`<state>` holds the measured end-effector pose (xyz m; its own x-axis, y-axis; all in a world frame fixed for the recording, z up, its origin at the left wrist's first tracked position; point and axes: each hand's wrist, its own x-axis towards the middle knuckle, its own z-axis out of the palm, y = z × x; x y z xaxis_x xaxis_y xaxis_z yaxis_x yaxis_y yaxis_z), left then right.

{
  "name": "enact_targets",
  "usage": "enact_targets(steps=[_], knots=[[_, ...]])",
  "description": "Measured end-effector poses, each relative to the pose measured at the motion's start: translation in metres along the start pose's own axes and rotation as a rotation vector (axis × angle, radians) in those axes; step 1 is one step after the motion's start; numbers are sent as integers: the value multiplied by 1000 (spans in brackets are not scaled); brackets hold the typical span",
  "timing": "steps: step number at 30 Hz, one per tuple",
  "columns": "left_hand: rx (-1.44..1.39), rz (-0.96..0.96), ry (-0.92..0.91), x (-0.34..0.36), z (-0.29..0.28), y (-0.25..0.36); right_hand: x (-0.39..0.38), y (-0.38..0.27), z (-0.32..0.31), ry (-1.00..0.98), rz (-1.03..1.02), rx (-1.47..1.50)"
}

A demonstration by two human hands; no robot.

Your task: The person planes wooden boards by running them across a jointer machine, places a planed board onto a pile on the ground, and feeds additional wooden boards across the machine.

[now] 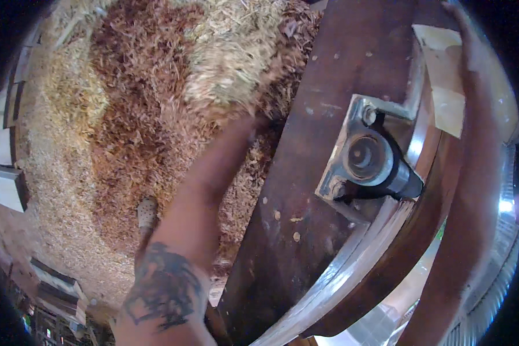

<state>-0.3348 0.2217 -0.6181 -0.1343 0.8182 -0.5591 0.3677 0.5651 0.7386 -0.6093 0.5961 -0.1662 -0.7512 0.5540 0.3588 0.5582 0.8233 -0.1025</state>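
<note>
My left arm, with a dark tattoo on the forearm, reaches into a heap of wood shavings (132,115), reddish-brown with pale yellow patches. My left hand (243,131) is blurred by motion at the lower edge of a pale clump of shavings (236,63), which is blurred too. Its fingers are hidden, so I cannot tell whether it grips the clump. What looks like my right arm (473,173) runs up the right side, beyond a dark wooden beam (334,75). My right hand cannot be made out at the top edge.
A metal bearing bracket (366,155) is bolted to the beam, with a curved, shiny-edged band (352,259) beside it. Pale paper-like pieces (444,81) sit near its top. A speckled shoe (147,212) stands among the shavings. Pale wooden blocks (6,187) lie at the far left.
</note>
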Motion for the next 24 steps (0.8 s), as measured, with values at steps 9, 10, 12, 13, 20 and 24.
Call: enact_targets(steps=[9,10,12,13,20,24], knots=[[-42,-314,111,-258,-83,-94,13,14,-1,-11,200,19],[-27,-367,118,-290,-92,-110,19,14,0,-71,216,-75],[11,-482,125,-354,-114,-145,20,14,1,-123,230,-151],[32,-536,131,-384,-125,-164,21,14,1,-121,229,-135],[80,-748,169,-524,-218,-336,11,8,1,-122,307,-109],[-17,-844,187,-517,-180,-333,15,-3,-1,-227,391,-100]])
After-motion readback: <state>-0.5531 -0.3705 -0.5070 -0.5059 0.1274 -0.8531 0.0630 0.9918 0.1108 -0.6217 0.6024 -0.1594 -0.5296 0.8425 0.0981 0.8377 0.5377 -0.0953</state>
